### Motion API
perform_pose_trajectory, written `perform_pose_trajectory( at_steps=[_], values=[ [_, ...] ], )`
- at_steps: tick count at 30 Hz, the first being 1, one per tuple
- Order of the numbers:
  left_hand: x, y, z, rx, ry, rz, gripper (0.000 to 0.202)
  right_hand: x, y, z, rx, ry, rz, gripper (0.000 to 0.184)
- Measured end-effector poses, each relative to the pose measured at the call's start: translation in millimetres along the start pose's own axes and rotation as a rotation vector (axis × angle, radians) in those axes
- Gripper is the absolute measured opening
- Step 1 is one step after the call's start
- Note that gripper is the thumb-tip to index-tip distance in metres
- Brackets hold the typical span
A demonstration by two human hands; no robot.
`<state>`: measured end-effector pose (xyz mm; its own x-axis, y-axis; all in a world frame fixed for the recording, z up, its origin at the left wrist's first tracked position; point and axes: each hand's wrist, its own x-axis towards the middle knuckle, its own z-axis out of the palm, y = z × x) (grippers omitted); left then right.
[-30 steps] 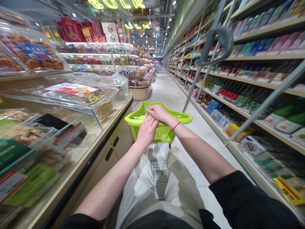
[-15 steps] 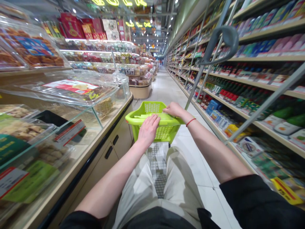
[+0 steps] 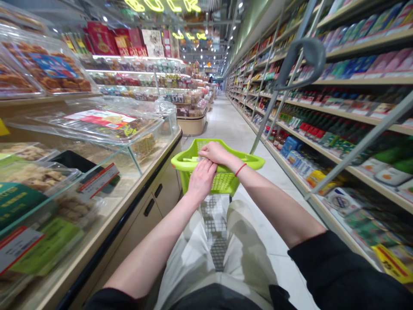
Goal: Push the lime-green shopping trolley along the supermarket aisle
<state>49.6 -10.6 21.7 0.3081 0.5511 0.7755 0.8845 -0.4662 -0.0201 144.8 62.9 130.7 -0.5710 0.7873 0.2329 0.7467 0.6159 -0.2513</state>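
1. The left hand [image 3: 202,178] lies palm down over the near rim of the green shopping cart [image 3: 223,185], fingers together and lightly bent; whether they close around the rim is hidden.
2. The right hand [image 3: 212,152] crosses over the left fingertips, its fingers curled downward; I cannot tell whether it grips anything beneath. A red bracelet [image 3: 240,170] circles its wrist.
3. The cart stands directly ahead of the person, its wire-mesh lower rack [image 3: 215,232] visible between the legs. The basket looks like stiff, smooth moulded plastic with perforated walls, probably light and hard to damage, though a bare palm could slide on it.
4. The broad near rim [image 3: 253,162] seems the best hold: one hand towards each end should steer more evenly than both bunched near the middle.
5. On the left, close by, runs a cabinet-fronted display counter [image 3: 167,185]; stocked shelves [image 3: 358,165] line the right side, across the pale tiled floor [image 3: 217,110].
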Motion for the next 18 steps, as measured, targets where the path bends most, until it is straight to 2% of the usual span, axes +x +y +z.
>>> perform_pose_trajectory(
  at_steps=[6,10,14,18],
  values=[
    [-0.6,-1.8,-8.8,-0.03,-0.027,0.008,0.043,-33.8,46.0,-18.6,-0.027,0.034,0.167,0.026],
    [-5.4,-22.1,-28.3,-0.002,-0.033,-0.088,0.055,-56.3,67.4,-19.7,0.025,0.115,0.228,0.027],
    [-15.1,-46.5,-41.6,0.052,-0.049,-0.19,0.055,-66.9,67.9,-15.5,0.043,0.157,0.193,0.029],
    [-21.2,-53.9,-42.3,0.049,-0.051,-0.203,0.046,-67.1,42.5,-9.8,-0.001,0.145,0.095,0.025]
  ],
)
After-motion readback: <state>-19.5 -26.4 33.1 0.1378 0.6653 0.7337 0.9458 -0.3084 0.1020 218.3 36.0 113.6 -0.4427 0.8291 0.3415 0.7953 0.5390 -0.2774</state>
